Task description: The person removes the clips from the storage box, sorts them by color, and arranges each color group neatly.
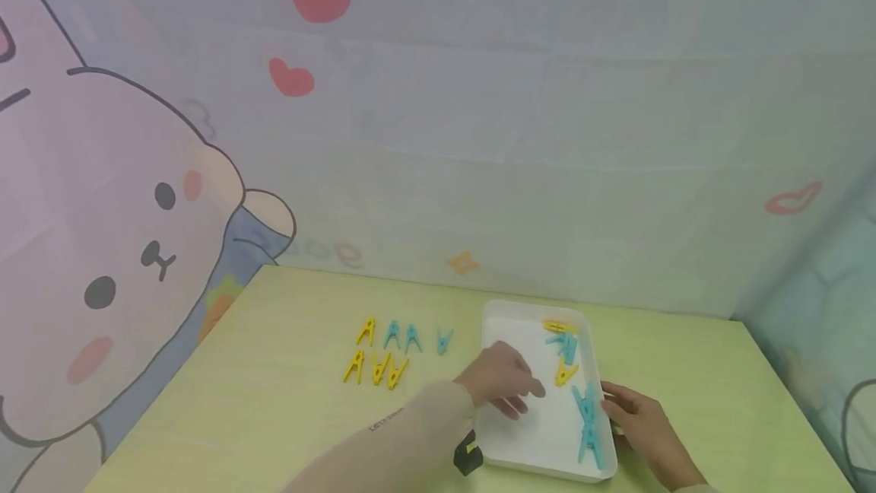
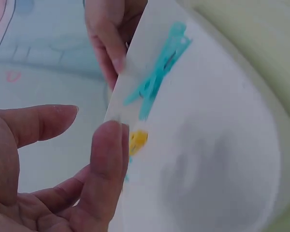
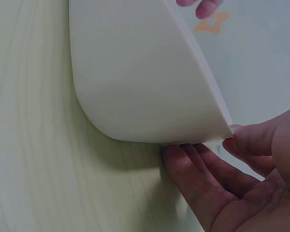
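Note:
Over the middle of a white tray [image 1: 527, 453] hovers my left hand [image 1: 503, 380], its fingers loosely bent and holding nothing; the left wrist view shows a gap between thumb and fingers. My right hand [image 1: 639, 421] grips the tray's right side, thumb at the rim and fingers against the wall from below. Along the tray's right side lie blue clothespins [image 1: 588, 436] near that hand. Farther back in the tray are a yellow clothespin [image 1: 565, 374], blue clothespins [image 1: 568, 347] overlapping, and another yellow one [image 1: 560, 326] at the far end.
Left of the tray, two rows of clothespins lie on the light green table [image 1: 287, 371]: a yellow clothespin [image 1: 366, 331] and blue clothespins [image 1: 412, 338] behind, yellow clothespins [image 1: 354, 366] in front. A printed cloth [image 1: 547, 135] hangs behind the table.

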Demonstrator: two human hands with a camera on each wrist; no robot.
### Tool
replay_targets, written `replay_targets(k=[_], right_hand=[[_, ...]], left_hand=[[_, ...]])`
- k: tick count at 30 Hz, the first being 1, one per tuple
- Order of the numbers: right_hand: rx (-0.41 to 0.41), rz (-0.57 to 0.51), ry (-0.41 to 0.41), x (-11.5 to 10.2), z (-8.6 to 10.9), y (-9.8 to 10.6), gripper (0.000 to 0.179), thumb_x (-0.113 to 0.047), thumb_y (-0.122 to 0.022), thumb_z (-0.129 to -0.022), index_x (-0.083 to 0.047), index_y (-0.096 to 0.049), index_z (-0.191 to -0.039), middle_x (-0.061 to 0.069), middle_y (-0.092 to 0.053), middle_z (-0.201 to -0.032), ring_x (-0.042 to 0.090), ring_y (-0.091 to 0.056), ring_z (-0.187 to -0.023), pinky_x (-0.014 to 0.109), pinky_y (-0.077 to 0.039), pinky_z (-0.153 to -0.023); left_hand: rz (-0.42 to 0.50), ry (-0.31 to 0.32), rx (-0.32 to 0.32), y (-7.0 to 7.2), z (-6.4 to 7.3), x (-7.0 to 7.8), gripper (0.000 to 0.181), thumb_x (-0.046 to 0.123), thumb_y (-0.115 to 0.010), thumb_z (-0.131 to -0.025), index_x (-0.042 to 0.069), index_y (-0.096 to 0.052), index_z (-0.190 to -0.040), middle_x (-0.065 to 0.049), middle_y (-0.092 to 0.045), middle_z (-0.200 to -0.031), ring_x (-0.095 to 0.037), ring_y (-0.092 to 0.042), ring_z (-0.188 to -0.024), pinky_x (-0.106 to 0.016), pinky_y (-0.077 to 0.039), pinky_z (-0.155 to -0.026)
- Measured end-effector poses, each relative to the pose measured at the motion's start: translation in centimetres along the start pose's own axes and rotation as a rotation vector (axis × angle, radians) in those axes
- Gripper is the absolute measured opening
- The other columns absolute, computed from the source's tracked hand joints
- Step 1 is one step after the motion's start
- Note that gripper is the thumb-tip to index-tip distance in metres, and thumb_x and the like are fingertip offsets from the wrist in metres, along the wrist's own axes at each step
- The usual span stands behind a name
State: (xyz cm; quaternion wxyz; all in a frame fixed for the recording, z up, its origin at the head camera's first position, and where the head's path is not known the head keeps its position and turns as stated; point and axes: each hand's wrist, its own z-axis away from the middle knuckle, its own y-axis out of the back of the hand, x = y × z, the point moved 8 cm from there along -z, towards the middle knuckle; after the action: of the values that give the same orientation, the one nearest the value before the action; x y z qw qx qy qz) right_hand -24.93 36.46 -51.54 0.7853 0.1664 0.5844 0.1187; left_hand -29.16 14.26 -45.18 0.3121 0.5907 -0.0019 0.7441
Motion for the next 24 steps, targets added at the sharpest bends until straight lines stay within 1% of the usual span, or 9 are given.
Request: replay_targets(k=[4,6,9,10,14,18,22,24], right_hand=[[0.002,-0.01,0.002,0.0,0.0,-0.1,0.05,-0.02,-0.054,-0.103,0.007,-0.043,-0.143,0.033,-0.048,-0.139,0.039,-0.06,-0.114,0.045,-0.057,-0.078],[-0.001,-0.008,0.006,0.0,0.1,-0.1,0.05,-0.02,-0.054,-0.103,0.007,-0.043,-0.143,0.033,-0.047,-0.139,0.041,-0.058,-0.116,0.045,-0.057,-0.079],[-0.001,-0.011,0.012,-0.2,0.1,0.0,0.049,-0.018,-0.053,-0.103,0.008,-0.043,-0.143,0.034,-0.047,-0.139,0.042,-0.057,-0.117,0.046,-0.057,-0.079],[0.003,-0.015,0.013,-0.2,0.2,0.0,0.048,-0.017,-0.053,-0.103,0.008,-0.043,-0.143,0.033,-0.048,-0.139,0.042,-0.057,-0.117,0.046,-0.057,-0.079],[0.002,-0.027,0.03,-0.5,0.5,0.1,0.046,-0.015,-0.053,-0.103,0.008,-0.044,-0.142,0.033,-0.05,-0.137,0.042,-0.058,-0.116,0.045,-0.057,-0.079],[0.001,-0.026,0.037,-0.7,0.7,0.1,0.045,-0.014,-0.054,-0.102,0.007,-0.046,-0.141,0.031,-0.051,-0.136,0.043,-0.057,-0.117,0.044,-0.057,-0.079],[0.001,-0.029,0.043,-0.7,0.9,0.1,0.044,-0.013,-0.053,-0.102,0.006,-0.045,-0.141,0.032,-0.05,-0.137,0.046,-0.055,-0.119,0.044,-0.057,-0.08],[0.005,-0.029,0.043,-0.7,0.9,0.1,0.044,-0.013,-0.053,-0.102,0.006,-0.046,-0.141,0.032,-0.05,-0.137,0.046,-0.055,-0.12,0.044,-0.057,-0.08]], left_hand=[[-0.031,0.047,-0.008,-2.2,-0.2,0.3,0.018,0.011,-0.082,-0.077,0.004,-0.066,-0.079,-0.007,-0.063,-0.077,-0.021,-0.067,-0.058,-0.032,-0.056,-0.05],[-0.056,0.075,-0.009,-3.1,-0.4,0.4,0.019,0.013,-0.083,-0.076,0.004,-0.066,-0.079,-0.007,-0.063,-0.075,-0.021,-0.066,-0.057,-0.032,-0.056,-0.05],[-0.105,0.118,-0.016,-4.2,-0.5,0.5,0.024,0.016,-0.083,-0.076,0.005,-0.062,-0.08,-0.007,-0.063,-0.074,-0.021,-0.066,-0.056,-0.032,-0.056,-0.051],[-0.123,0.124,-0.024,-4.7,-0.5,0.5,0.025,0.017,-0.083,-0.076,0.005,-0.061,-0.08,-0.007,-0.063,-0.073,-0.022,-0.066,-0.055,-0.033,-0.056,-0.051],[-0.18,0.13,-0.05,-6.2,-0.6,0.4,0.026,0.017,-0.082,-0.075,0.006,-0.059,-0.077,-0.01,-0.065,-0.069,-0.022,-0.065,-0.05,-0.032,-0.055,-0.049],[-0.259,0.121,-0.05,-7.5,-0.9,0.2,0.025,0.019,-0.082,-0.075,0.007,-0.06,-0.075,-0.008,-0.065,-0.062,-0.018,-0.061,-0.043,-0.027,-0.052,-0.044],[-0.36,0.117,-0.027,-8.4,-1.2,0.1,0.025,0.021,-0.081,-0.074,0.008,-0.06,-0.073,-0.005,-0.062,-0.055,-0.014,-0.056,-0.037,-0.023,-0.046,-0.039],[-0.385,0.118,-0.012,-8.7,-1.4,0.1,0.027,0.022,-0.081,-0.073,0.009,-0.058,-0.073,-0.004,-0.062,-0.055,-0.013,-0.054,-0.035,-0.022,-0.044,-0.038]])
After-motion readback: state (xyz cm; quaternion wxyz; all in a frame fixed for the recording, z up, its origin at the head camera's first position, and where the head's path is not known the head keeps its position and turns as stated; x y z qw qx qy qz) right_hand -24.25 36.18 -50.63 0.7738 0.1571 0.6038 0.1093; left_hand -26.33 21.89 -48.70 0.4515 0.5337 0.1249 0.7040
